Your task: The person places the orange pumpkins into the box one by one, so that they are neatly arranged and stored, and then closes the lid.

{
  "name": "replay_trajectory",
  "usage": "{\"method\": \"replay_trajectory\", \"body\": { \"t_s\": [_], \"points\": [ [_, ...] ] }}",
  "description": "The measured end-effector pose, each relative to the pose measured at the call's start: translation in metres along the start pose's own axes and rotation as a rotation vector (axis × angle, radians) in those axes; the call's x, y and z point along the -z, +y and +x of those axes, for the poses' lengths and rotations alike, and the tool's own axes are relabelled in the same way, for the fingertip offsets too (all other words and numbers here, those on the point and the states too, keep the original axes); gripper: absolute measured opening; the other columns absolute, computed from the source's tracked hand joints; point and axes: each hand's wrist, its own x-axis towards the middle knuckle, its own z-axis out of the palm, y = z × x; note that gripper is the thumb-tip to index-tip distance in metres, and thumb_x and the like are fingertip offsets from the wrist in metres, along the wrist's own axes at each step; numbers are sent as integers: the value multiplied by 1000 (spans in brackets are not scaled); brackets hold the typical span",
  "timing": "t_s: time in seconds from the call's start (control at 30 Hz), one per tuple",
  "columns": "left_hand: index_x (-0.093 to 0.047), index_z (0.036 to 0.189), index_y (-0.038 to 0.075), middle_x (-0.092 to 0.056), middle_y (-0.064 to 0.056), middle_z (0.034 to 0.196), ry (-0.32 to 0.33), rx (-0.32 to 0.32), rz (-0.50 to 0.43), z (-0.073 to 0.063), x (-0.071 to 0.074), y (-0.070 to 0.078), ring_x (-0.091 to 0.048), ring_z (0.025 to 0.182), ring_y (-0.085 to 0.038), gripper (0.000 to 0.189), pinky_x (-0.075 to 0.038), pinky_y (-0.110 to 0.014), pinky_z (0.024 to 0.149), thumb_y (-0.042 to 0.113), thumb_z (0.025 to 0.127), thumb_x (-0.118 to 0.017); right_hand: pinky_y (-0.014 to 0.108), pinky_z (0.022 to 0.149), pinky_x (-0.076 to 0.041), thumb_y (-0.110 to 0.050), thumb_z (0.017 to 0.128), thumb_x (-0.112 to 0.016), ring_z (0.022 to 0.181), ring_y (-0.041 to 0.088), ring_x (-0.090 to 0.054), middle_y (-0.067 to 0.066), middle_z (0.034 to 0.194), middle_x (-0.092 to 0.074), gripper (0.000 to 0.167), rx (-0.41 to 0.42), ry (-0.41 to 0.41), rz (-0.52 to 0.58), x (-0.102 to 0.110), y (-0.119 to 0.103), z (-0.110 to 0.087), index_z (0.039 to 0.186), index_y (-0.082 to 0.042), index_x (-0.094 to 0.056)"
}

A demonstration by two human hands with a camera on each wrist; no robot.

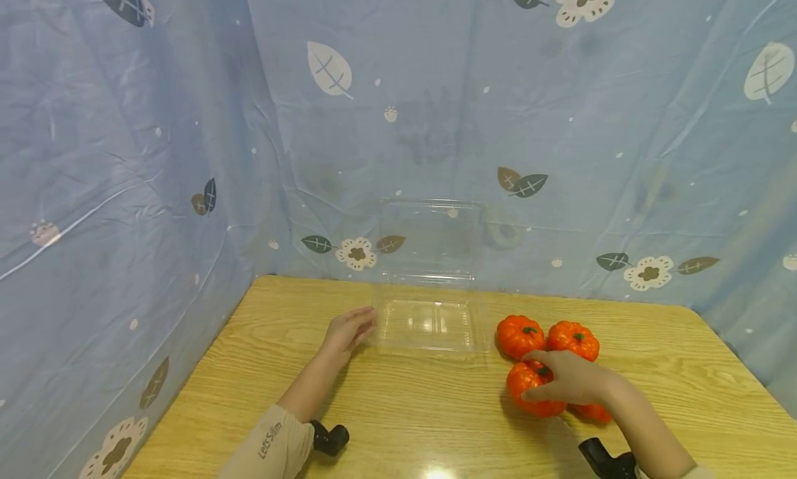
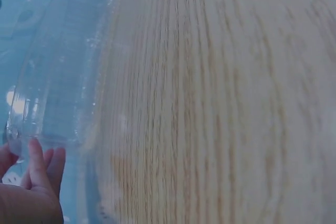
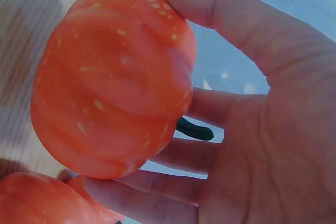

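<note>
In the head view my right hand [image 1: 569, 378] grips a small orange toy pumpkin [image 1: 529, 399] with a green stem. The right wrist view shows this pumpkin [image 3: 115, 82] between thumb and fingers, its stem toward the palm. Two more pumpkins stand just behind it, one at the left [image 1: 518, 335] and one at the right [image 1: 574, 337]; another [image 1: 594, 414] is partly hidden under the hand. My left hand [image 1: 349, 332] is at the left side of a clear plastic box [image 1: 429, 347], fingers fairly straight. In the left wrist view its fingertips [image 2: 37, 150] are right at the box's edge.
The box's clear lid [image 1: 429, 237] stands raised at the back, in front of a blue patterned curtain [image 1: 436, 119]. Another curtain side [image 1: 124, 257] borders the wooden table [image 1: 411, 410] on the left. Black wrist mounts [image 1: 330, 439] sit below the hands.
</note>
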Motion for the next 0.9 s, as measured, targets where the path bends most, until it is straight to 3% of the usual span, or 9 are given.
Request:
{"method": "replay_trajectory", "body": {
  "t_s": [0.17,0.53,0.9],
  "points": [
    [-53,122,-10,-54,-26,124,-3,11,-8,0,0,1,-57,110,-31,37,-53,-20,80,3,88,-59,56,86,-46,-38,76,-72,105,37,-56,17,117,-59,62,-14,-14,11,4,-2,-1,123,-2,-53],
    [-55,119,-11,-57,-25,119,14,-4,-5,1,0,0,-64,95,-23,34,-55,-19,75,1,87,-60,56,87,-46,-39,77,-71,104,37,-56,18,117,-59,64,-3,2,-11,11,-4,-3,124,0,-52],
    [-55,120,-10,-56,-26,121,7,-1,13,0,-1,1,-61,101,-27,34,-54,-22,81,2,88,-59,59,87,-44,-41,78,-70,107,41,-54,23,120,-56,69,-20,-2,-57,21,-9,-4,128,1,-49]
  ]
}}
